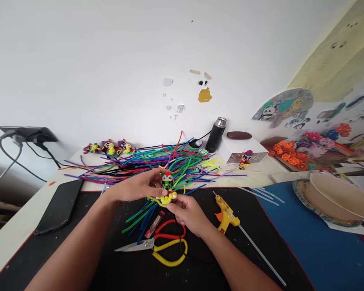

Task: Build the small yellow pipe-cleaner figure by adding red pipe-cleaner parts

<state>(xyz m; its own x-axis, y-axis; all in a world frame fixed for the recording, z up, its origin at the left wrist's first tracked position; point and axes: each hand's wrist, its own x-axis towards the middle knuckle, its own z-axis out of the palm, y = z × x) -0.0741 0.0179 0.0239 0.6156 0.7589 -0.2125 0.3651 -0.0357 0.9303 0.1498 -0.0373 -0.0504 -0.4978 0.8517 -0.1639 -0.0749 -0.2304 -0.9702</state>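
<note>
A small pipe-cleaner figure [167, 184] with a green, red and white upper part and a yellow lower part is held up over the black mat. My left hand [139, 185] closes on its left side, with thumb and fingers around the body. From below right, my right hand [186, 212] pinches its yellow lower part. Below the hands lie scissors [148, 244] with one red and one yellow handle. A small dark red and white packet [155, 224] rests just above them. Green and blue pipe cleaners [139, 216] stick out under my left hand.
Behind the hands is a heap of coloured pipe cleaners [145, 159]. A yellow glue gun [227, 214] with a glue stick lies to the right. A phone [59, 206] is at left. A black flask [216, 135], white box [242, 150] and bowl [342, 198] stand further back.
</note>
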